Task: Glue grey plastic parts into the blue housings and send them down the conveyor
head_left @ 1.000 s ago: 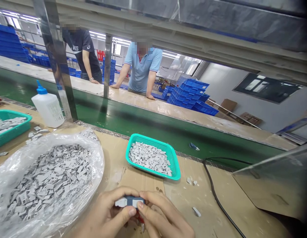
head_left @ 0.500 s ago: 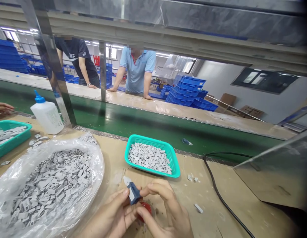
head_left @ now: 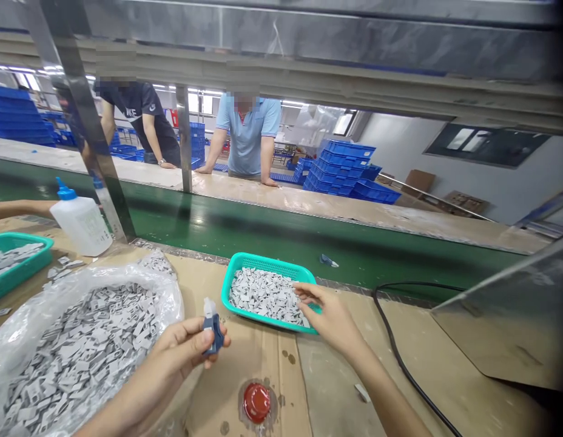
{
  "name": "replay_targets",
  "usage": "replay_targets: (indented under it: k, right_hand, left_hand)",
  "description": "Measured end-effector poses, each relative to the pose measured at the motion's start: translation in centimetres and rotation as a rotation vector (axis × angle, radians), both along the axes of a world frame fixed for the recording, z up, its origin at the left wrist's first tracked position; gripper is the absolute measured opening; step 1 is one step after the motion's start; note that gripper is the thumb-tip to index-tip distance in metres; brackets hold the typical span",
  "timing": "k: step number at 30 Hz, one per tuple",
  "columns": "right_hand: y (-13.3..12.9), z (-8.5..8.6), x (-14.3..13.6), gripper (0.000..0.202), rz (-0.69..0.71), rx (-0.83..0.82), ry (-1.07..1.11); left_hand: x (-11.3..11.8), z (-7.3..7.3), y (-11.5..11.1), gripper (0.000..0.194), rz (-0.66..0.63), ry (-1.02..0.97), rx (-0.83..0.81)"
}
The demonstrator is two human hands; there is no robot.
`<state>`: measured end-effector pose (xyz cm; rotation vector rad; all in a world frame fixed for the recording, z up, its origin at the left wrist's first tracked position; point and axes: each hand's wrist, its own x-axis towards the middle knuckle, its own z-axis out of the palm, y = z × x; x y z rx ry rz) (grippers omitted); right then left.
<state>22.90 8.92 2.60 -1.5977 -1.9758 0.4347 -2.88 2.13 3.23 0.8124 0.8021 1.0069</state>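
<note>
My left hand (head_left: 185, 347) pinches a small dark-blue plastic part (head_left: 213, 334) with a translucent whitish tip pointing up. It is held upright above the bench, left of the green basket's front edge. My right hand (head_left: 324, 312) reaches over the right end of the green basket (head_left: 263, 325), its thumb and fingers apart at the pile of small grey-white plastic pieces (head_left: 263, 294). Whether a fingertip touches a piece is hard to see. On the bench below my hands stands a red round cap-like dish (head_left: 256, 402), with wet spots around it.
At left, a plastic-lined container (head_left: 170, 297) holds many grey pieces. Behind it stand a white bottle (head_left: 84, 224) with a blue nozzle and another green basket (head_left: 24, 273). A co-worker's arm (head_left: 17, 209) extends there. A black cable (head_left: 393, 337) crosses at right. Two people stand beyond the green conveyor (head_left: 272, 233).
My right hand has left the dark-blue part and moved up and right to the green basket. My left hand, still gripping the part, has shifted left, uncovering the red dish.
</note>
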Motion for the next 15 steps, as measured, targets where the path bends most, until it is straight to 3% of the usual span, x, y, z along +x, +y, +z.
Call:
replay_targets:
  k: [3,7,12,15]
  right_hand:
    - [1.9,-0.7,-0.2,0.035,0.072,-0.038,-0.089]
    - [2.7,-2.0,-1.2,0.029,0.091,-0.053,-0.179]
    - [2.6,-2.9,-0.8,0.027,0.039,-0.022,-0.172]
    - [2.3,-2.9,-0.5,0.027,0.011,0.015,-0.118]
  left_hand:
    - [-0.1,0.7,3.0,0.023,-0.033,0.213,0.197]
    - [0.0,0.9,9.4,0.033,-0.028,0.640,0.466]
    - [0.1,-1.0,18.1,0.031,-0.018,1.058,0.559]
    - [-0.1,-2.3,21.7,0.026,-0.003,1.309,0.578]
